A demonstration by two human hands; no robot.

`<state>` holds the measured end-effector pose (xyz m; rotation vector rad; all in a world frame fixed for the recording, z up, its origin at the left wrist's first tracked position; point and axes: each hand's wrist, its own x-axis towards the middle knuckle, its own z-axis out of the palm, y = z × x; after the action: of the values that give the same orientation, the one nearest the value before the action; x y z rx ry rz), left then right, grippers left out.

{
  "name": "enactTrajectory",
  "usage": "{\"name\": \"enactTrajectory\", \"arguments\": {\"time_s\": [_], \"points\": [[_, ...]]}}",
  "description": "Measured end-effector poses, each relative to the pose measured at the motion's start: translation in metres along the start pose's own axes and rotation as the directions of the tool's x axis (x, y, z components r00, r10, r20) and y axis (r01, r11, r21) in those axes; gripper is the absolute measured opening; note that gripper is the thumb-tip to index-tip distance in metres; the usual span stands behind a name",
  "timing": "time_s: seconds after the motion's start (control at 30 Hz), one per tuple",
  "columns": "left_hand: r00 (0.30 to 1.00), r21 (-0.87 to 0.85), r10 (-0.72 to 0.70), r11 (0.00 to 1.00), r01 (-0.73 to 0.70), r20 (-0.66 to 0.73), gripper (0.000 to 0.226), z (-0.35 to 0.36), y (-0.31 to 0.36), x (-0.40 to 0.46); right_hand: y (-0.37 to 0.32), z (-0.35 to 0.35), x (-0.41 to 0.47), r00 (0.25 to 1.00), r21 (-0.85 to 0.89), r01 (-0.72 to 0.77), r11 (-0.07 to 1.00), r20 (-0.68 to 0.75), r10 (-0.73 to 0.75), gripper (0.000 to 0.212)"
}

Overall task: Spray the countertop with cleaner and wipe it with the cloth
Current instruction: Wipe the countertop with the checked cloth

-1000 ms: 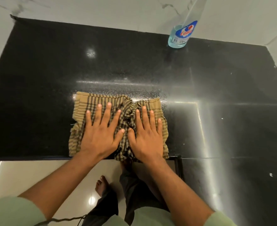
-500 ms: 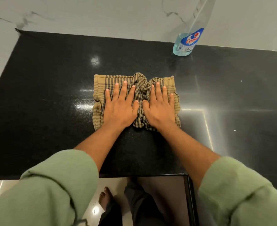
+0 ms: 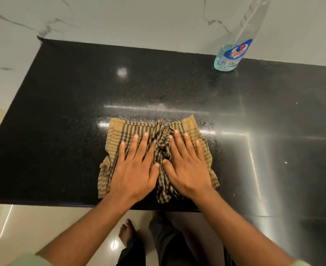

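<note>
A tan cloth with dark checks [image 3: 119, 131] lies bunched on the black granite countertop [image 3: 62, 112], near its front edge. My left hand [image 3: 134, 169] presses flat on the cloth's left half, fingers straight and spread. My right hand [image 3: 189, 167] presses flat on its right half in the same way. A wet speckled streak shines on the stone just beyond the cloth. The clear spray bottle of blue cleaner [image 3: 233, 54] stands at the back right of the counter, against the wall.
White marble wall [image 3: 139, 20] rises behind the counter and along its left side. The front edge of the counter drops to a glossy beige floor [image 3: 33, 227], where my bare foot [image 3: 126, 233] and dark trousers show.
Both hands have pulled the cloth back toward the front edge of the counter, after having pushed it far forward half a second ago. A wet streak shows beyond it.
</note>
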<state>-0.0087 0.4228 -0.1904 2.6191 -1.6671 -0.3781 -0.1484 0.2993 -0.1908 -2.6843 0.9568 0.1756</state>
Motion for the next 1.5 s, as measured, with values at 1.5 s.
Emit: {"name": "enactTrajectory", "arguments": {"time_s": [1.5], "points": [[0.995, 0.031, 0.012, 0.999, -0.009, -0.097, 0.071, -0.026, 0.016, 0.182, 0.066, -0.046, 0.16, 0.997, -0.027, -0.055, 0.998, -0.065, 0.053, 0.068]]}}
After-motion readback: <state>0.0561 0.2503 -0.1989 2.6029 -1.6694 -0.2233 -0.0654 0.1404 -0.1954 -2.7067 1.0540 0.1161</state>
